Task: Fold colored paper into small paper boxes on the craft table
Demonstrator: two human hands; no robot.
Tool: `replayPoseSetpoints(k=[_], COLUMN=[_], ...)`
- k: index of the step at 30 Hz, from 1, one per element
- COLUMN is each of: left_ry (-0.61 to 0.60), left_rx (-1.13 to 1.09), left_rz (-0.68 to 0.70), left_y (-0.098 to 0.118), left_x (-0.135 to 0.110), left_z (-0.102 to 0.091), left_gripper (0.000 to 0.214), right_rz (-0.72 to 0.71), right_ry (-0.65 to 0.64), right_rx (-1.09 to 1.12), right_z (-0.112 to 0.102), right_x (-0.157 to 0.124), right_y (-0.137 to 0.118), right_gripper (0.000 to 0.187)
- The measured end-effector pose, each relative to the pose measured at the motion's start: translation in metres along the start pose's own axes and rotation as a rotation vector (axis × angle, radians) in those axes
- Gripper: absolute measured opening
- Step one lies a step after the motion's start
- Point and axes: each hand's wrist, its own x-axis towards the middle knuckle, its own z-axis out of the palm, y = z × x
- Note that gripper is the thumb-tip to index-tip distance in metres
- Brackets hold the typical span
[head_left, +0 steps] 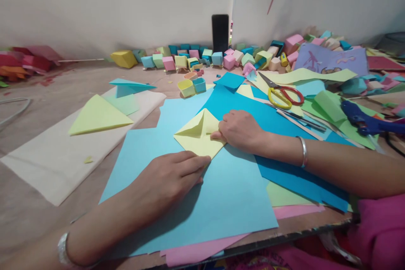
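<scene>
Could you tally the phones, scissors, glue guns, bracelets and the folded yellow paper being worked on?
Phone: 1
Scissors: 1 pair
Glue gun: 1
Bracelets: 2
Folded yellow paper under the fingers: 1
Total: 6

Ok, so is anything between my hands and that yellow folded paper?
Nothing visible is. Your left hand touches the yellow folded paper near its closest corner, and your right hand is on its right side. The scissors lie farther back, clear of both.
</scene>
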Motion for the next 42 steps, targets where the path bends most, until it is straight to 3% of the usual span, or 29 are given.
replayPoseSetpoints(k=[5,9,16,24,31,35,42], left_ry=[-0.050,-0.117,-0.062,-0.045,-0.006,-0.016,-0.029], left_rx=[0.014,0.037,0.071,0.054,0.031,0.023,0.001], left_rz=[0.002,-0.127,-0.187,-0.106,-0.160,-0.160,-0.138], left_y=[-0.002,0.002,0.011,0.008,0.007,0.007,0.006], left_x=[0.001,0.001,0.005,0.007,0.003,0.003,0.004], left_z=[0.001,0.002,0.008,0.013,0.017,0.016,0.015], left_gripper=[0.021,0.018,0.028,0.029,0.027,0.026,0.024], right_rz=[-0.008,-0.007,-0.012,0.020,-0.109,-0.096,-0.042], right_ry=[0.023,0.024,0.036,0.247,0.014,-0.078,-0.214], right_rx=[-0.017,-0.023,0.002,0.156,0.238,0.187,0.191], right_z=[0.001,0.000,0.001,-0.006,-0.016,-0.020,-0.026], right_x=[0.000,-0.001,-0.001,-0.005,-0.021,-0.018,-0.011], right_y=[0.000,-0.001,-0.001,0.007,-0.003,-0.005,0.021], right_gripper=[0.053,0.054,0.052,0.045,0.035,0.033,0.033])
